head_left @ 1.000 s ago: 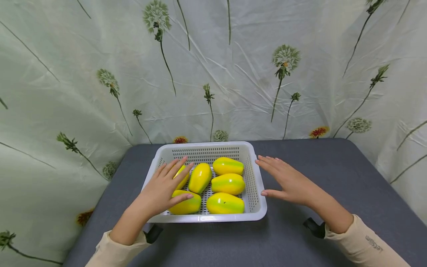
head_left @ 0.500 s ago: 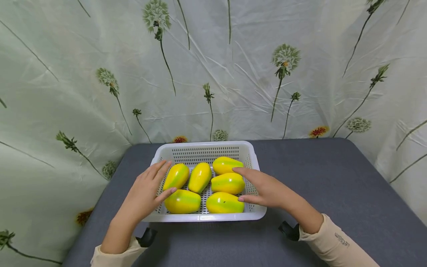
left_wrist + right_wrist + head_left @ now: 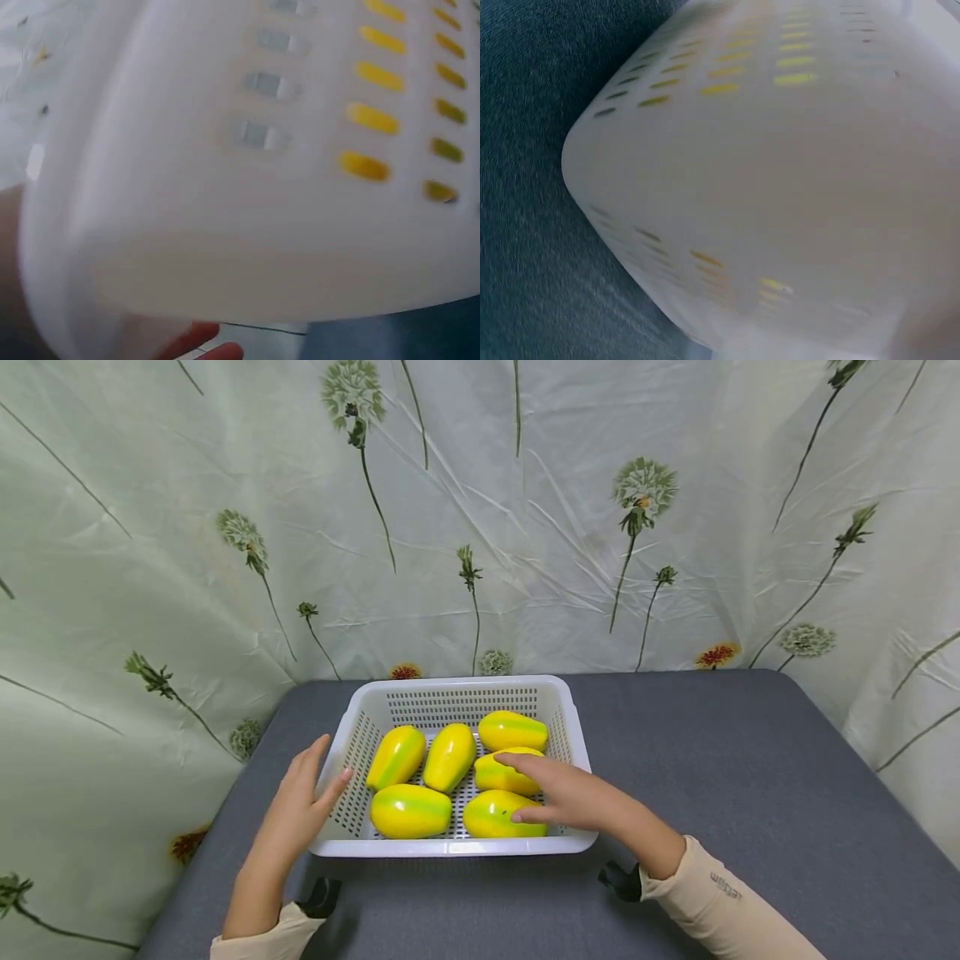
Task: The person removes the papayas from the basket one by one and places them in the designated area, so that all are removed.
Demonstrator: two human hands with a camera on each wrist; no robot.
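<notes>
A white perforated plastic basket (image 3: 454, 850) on the table holds several yellow-green papayas (image 3: 411, 812). My left hand (image 3: 288, 814) is beside the basket's left wall, fingers extended and thumb apart, nothing in it. My right hand (image 3: 573, 793) hangs over the basket's right side, above a middle-right papaya (image 3: 491, 772) and the front-right papaya (image 3: 491, 817). Its fingers are stretched out, and whether they touch fruit I cannot tell. The basket wall (image 3: 210, 225) fills most of the left wrist view, with fingertips (image 3: 225, 351) below. In the right wrist view a basket corner (image 3: 742, 165) hides most of the hand.
The dark grey tabletop (image 3: 697, 743) extends to the right of the basket and in front of it. Behind stands a pale cloth (image 3: 540, 593) printed with dandelions. A black strap (image 3: 621, 881) is at the right wrist, and another black strap (image 3: 321, 897) at the left.
My left hand has moved left from above the papayas to the basket's left side. My right hand has moved left from outside the basket to over its right papayas. The basket stays put.
</notes>
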